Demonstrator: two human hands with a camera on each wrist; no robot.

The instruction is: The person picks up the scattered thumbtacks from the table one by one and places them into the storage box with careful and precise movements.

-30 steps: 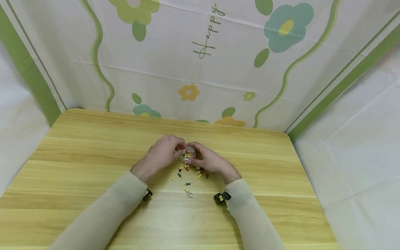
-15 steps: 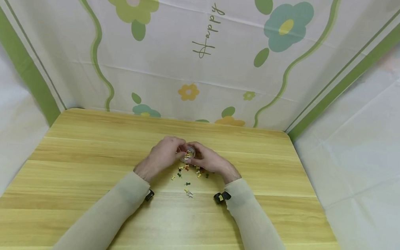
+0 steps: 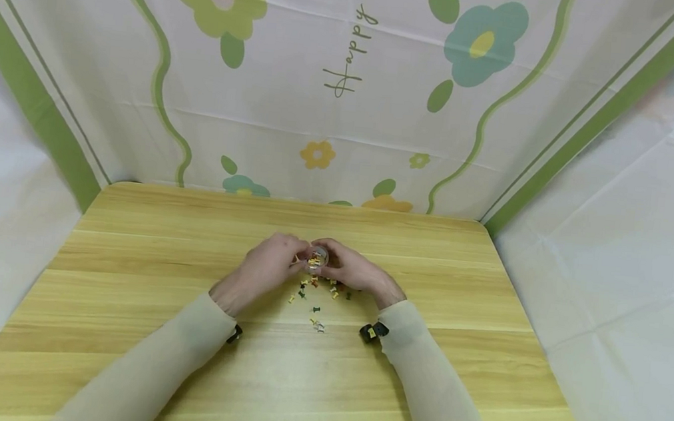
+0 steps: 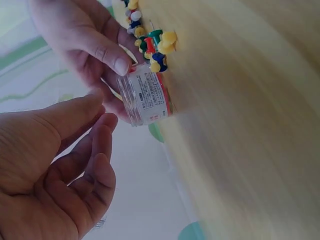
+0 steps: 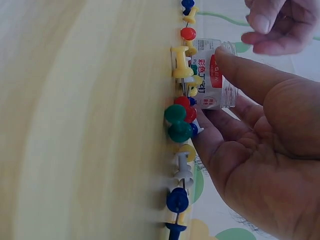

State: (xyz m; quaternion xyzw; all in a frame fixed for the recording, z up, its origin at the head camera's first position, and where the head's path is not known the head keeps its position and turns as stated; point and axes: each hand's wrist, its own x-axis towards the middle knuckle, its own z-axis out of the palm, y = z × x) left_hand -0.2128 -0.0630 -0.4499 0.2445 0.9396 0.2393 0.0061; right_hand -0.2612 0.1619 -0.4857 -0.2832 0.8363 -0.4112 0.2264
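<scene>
Near the middle of the table, my right hand grips a small clear jar with a printed label, thumb on one side and fingers round the other. Through its mouth in the head view, yellow and red pushpins show inside. My left hand is beside the jar's mouth, thumb and fingertips close together and the other fingers loosely bent. No pin shows between them. Around the jar lie loose pushpins in yellow, red, green, blue and white.
Several pushpins are scattered on the wooden table nearer to me than the jar. A flower-print cloth hangs behind the far edge, with pale cloth at both sides. Each wrist wears a black strap.
My left hand was over the jar's mouth and has drawn back a little to the left, showing more of the mouth. My right hand and the jar have stayed in place.
</scene>
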